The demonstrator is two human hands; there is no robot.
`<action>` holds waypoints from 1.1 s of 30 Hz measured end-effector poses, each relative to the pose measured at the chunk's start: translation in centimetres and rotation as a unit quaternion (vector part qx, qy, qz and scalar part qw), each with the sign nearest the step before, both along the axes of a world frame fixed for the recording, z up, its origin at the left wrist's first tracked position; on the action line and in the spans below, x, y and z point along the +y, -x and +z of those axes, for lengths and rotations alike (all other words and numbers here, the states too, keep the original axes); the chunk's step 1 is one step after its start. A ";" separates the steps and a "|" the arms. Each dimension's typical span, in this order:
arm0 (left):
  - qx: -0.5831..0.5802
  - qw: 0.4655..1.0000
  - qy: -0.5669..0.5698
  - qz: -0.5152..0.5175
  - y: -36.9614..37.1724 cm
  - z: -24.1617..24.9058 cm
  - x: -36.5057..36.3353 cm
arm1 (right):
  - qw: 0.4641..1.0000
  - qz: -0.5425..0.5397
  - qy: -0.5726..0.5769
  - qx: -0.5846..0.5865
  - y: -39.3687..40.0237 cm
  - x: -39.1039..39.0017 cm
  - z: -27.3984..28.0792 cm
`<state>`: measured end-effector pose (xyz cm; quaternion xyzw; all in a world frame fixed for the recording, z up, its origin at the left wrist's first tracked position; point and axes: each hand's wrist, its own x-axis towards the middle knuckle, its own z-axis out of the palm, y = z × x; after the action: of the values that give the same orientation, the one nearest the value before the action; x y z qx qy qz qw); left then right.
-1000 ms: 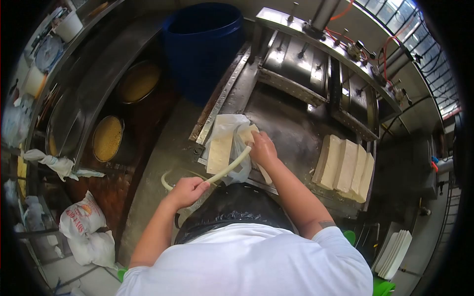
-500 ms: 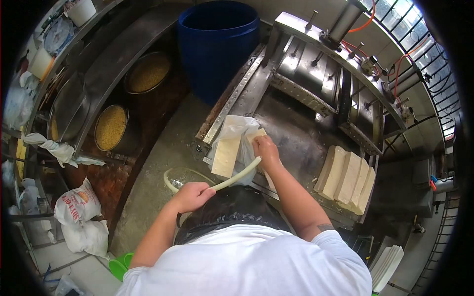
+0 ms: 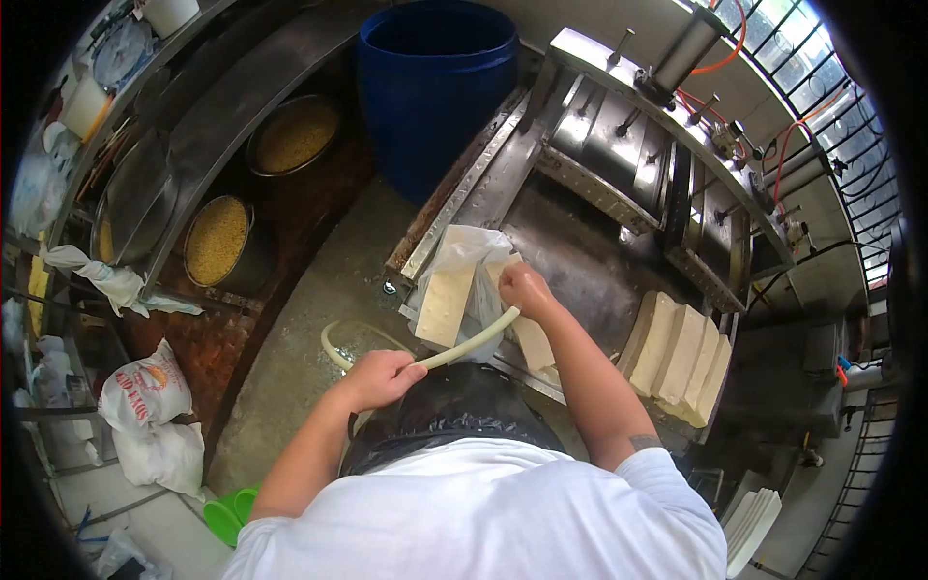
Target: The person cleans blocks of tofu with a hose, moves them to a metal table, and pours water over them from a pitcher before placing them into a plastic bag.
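My left hand is wrapped round a pale, flexible hose, whose open end points up and right toward my other wrist. The hose loops down toward the floor on the left. My right hand is closed in a fist over a pale tofu block; what its fingers hold, if anything, is hidden. Left of that block a second tofu slab lies on the metal table. A clear plastic bag is bunched behind and between the two, partly covering them.
Several tofu blocks stand in a row at the metal table's right side. A metal press spans its back. Beyond the left corner is a blue barrel. Buckets of yellow grains and white sacks stand left.
My right hand has shifted slightly right, and more of the block under its wrist shows. The hose's end has moved a little right too. My left hand keeps its grip.
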<state>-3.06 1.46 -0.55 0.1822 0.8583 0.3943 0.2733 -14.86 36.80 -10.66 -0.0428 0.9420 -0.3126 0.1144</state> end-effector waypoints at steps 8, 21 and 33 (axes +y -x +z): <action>-0.009 1.000 0.010 0.004 -0.2 -0.5 -0.5 | 0.999 0.013 0.021 -0.028 -3.5 -1.3 2.3; -0.008 1.000 0.004 0.013 -0.5 0.0 -0.4 | 0.997 -0.061 -0.046 -0.002 -0.4 -2.1 0.8; 0.002 1.000 -0.002 0.019 -0.7 0.8 -0.2 | 0.997 -0.028 -0.076 -0.004 -1.3 -3.0 2.1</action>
<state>-2.31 1.30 0.20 0.1671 0.8614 0.4005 0.2638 -13.53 33.78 -8.58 -0.0063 0.9633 -0.2437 0.1122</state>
